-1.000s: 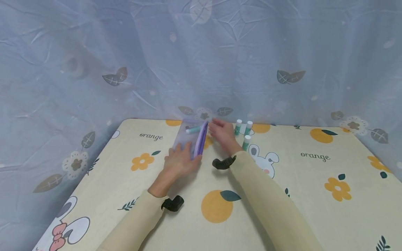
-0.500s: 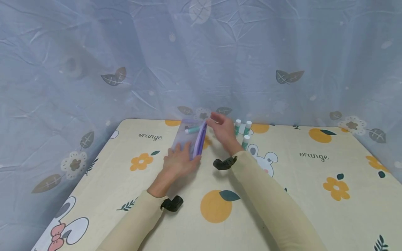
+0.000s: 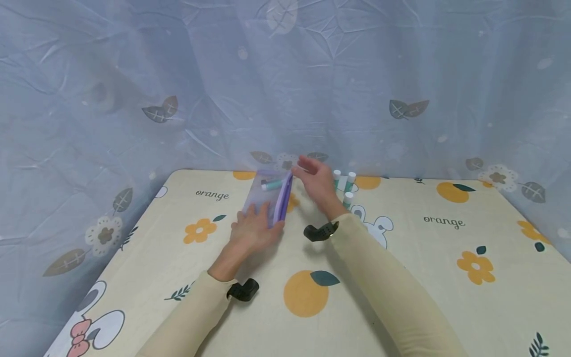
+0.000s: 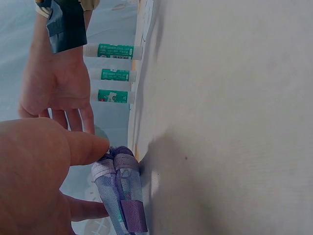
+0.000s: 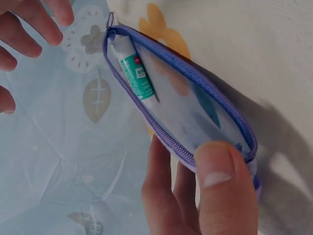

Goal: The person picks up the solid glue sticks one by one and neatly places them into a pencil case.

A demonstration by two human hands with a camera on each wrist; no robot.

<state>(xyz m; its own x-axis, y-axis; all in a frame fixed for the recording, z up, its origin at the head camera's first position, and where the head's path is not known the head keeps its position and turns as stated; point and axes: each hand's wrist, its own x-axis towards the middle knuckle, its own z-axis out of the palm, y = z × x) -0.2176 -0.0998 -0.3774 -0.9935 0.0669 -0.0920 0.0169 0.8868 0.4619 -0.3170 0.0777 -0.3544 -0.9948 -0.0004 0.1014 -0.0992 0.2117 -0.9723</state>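
Note:
A purple-edged mesh zip pouch [image 3: 282, 203] stands on edge, its zipper open along the side facing right. Inside, near the far end, lies a glue stick [image 5: 137, 78] with a green label and white ends. My left hand [image 3: 254, 232] grips the near end of the pouch, thumb [image 5: 217, 169] on the zipper rim and fingers behind the mesh. By the far end is my right hand [image 3: 317, 184], its fingers loosely extended. In the right wrist view these fingers [image 5: 34, 24] are apart from the zipper pull [image 5: 110, 20].
Three upright glue sticks [image 4: 113, 74] with white caps stand just right of my right hand, near the table's back edge. A patterned cream cloth [image 3: 308, 322] covers the table. Behind it hangs a blue-grey curtain [image 3: 285, 89]. Black wrist devices sit at both cuffs.
My right hand has risen slightly at the far end of the pouch, its fingers lifting. The left hand keeps its grip, and the pouch and glue sticks stay in place.

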